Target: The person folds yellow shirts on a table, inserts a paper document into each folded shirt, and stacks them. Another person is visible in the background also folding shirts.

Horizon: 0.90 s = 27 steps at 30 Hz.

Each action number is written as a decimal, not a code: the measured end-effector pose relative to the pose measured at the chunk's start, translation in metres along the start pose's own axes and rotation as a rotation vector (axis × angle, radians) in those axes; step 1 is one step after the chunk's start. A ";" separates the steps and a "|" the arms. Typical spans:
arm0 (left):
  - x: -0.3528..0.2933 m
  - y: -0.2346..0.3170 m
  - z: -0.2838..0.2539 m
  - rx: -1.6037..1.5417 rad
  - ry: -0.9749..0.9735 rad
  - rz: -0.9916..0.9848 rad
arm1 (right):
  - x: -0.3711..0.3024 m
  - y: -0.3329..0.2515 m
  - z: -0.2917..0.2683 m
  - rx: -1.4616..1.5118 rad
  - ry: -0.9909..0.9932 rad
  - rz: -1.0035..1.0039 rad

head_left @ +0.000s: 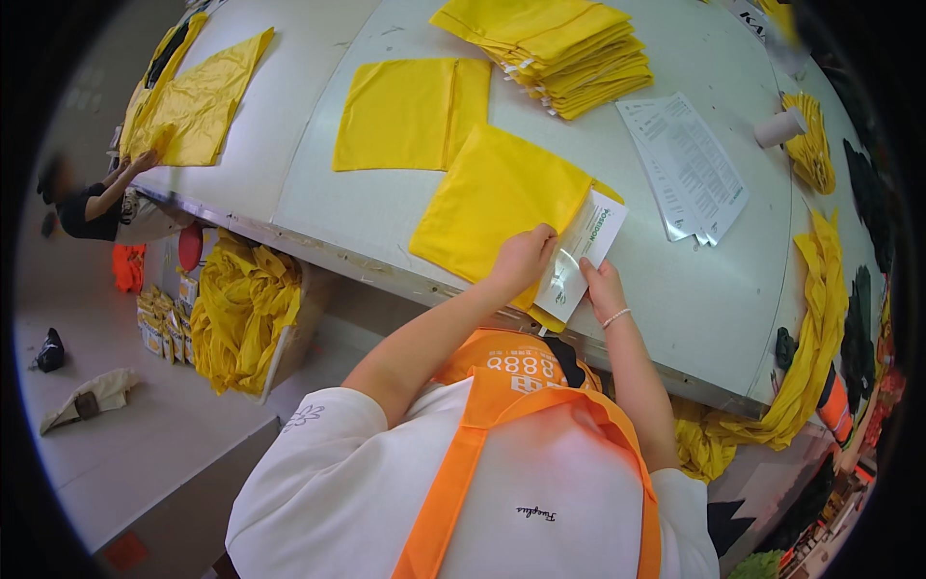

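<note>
A folded yellow cloth (492, 198) lies at the near edge of the white table (318, 183). My left hand (522, 258) presses on its near right corner and grips the edge of a white printed leaflet (582, 253). My right hand (603, 283) holds the leaflet's lower end from below, beside the cloth. The leaflet lies partly over the cloth's right corner. A second folded yellow cloth (410, 113) lies flat just beyond the first.
A stack of folded yellow cloths (559, 48) sits at the far side, with white printed sheets (687, 164) and a white roll (779, 126) to the right. Yellow fabric (820, 328) hangs off the right edge. Another person (96, 207) handles yellow cloth (193, 101) at far left. A box of yellow fabric (243, 314) stands below the table.
</note>
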<state>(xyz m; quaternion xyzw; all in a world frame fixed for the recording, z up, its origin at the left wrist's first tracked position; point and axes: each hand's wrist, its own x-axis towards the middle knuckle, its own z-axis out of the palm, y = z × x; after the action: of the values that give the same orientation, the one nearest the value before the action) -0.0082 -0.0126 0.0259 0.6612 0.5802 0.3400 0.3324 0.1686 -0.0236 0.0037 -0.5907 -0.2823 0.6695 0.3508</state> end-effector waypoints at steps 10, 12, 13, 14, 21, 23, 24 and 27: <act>-0.010 -0.028 0.020 -0.093 -0.120 -0.007 | 0.021 0.020 0.023 -0.110 -0.028 0.035; -0.009 -0.024 0.012 -0.012 -0.111 -0.047 | 0.019 0.016 0.024 -0.089 -0.028 0.076; -0.008 -0.023 0.007 0.029 -0.106 -0.067 | 0.019 0.015 0.025 -0.078 -0.027 0.096; -0.007 -0.024 0.002 0.099 -0.020 0.038 | 0.017 0.012 0.025 -0.055 -0.023 0.109; -0.001 -0.030 -0.012 0.109 0.020 0.219 | 0.030 0.007 0.021 -0.641 -0.382 -0.288; -0.002 -0.023 -0.015 0.235 -0.062 0.227 | 0.026 -0.007 0.024 -0.890 -0.495 -0.470; -0.002 -0.023 -0.015 0.385 -0.152 0.247 | 0.028 -0.015 0.022 -0.945 -0.557 -0.501; -0.002 -0.028 -0.009 0.538 -0.238 0.255 | 0.028 -0.046 0.028 -1.377 -0.533 -0.482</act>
<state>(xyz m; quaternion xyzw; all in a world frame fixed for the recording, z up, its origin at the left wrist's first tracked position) -0.0315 -0.0116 0.0073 0.8279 0.5188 0.1335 0.1661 0.1459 0.0277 0.0277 -0.4170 -0.8302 0.3679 -0.0389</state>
